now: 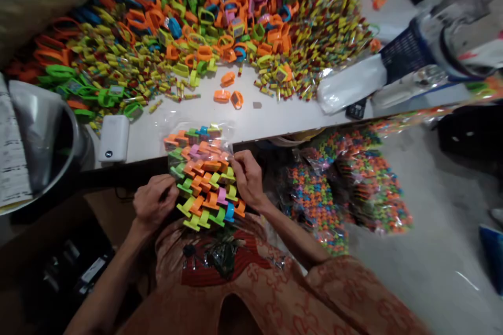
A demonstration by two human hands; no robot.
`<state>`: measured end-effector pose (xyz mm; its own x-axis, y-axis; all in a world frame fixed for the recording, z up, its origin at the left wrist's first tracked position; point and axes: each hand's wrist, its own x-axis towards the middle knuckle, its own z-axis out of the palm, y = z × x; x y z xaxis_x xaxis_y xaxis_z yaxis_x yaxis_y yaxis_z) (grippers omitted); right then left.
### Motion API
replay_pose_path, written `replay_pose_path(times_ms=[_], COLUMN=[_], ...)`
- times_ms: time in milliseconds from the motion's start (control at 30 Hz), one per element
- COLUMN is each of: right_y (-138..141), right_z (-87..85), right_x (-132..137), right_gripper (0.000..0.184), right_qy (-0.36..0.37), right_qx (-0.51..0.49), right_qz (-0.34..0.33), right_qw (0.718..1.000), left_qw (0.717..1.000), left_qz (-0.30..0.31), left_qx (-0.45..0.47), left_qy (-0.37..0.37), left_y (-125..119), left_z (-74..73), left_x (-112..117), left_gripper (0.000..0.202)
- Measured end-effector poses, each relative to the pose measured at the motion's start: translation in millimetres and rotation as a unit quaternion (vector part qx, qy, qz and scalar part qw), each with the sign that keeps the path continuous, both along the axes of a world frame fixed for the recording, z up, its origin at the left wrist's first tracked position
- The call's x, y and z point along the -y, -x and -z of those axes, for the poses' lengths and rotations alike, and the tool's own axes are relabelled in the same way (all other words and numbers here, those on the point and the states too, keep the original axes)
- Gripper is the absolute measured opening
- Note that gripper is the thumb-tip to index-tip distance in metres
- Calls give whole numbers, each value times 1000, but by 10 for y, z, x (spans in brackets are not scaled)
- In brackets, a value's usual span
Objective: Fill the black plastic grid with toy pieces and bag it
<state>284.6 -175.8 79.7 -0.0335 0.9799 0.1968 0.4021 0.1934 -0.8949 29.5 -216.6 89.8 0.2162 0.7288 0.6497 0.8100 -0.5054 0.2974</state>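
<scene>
A clear plastic bag (208, 178) filled with rows of colourful toy watches lies over the table's front edge, its lower part near my lap. At its left side, my left hand (156, 198) is closed, the fingers curled against the plastic. My right hand (248, 178) pinches the bag's right side between thumb and fingers. Orange, yellow, green, pink and blue pieces show through the film. Just beyond the bag, several loose orange toy watches (222, 96) rest on the white table (271, 118).
A heap of toy watches (236, 5) and small wrapped candies (326, 47) covers the table's back. A white power bank (113, 138) sits left, beside a bucket (74, 141). Right are white plastic bags (351, 84) and a blue basket (406, 52). Filled bags (314, 201) lie on the floor.
</scene>
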Motion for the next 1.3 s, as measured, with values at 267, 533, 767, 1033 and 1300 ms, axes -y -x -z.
replay_pose_path(times_ms=[267,533,767,1033,1300], right_y=[334,377,285,127,170], right_z=[34,23,9,113,95], right_x=[-1304,-1854,-1797,-1861,-1964], right_gripper=[14,7,16,18,10], right_qy=[7,34,-62,-110,-64], right_qx=[14,104,221,273,169], right_qz=[14,-40,-74,-110,-113], right_qw=[1000,993,970,949,977], left_qw=[995,986,981,982,980], left_qz=[-67,-150,32,12,-18], left_qx=[58,4,-158,-128,-118], left_qy=[43,66,108,141,161], left_y=[170,38,-694,-666,-695], left_z=[53,-47,-155,97,43], left_x=[-1143,-1586,-1212,-1395,-1701], left_gripper=[11,16,58,50,46])
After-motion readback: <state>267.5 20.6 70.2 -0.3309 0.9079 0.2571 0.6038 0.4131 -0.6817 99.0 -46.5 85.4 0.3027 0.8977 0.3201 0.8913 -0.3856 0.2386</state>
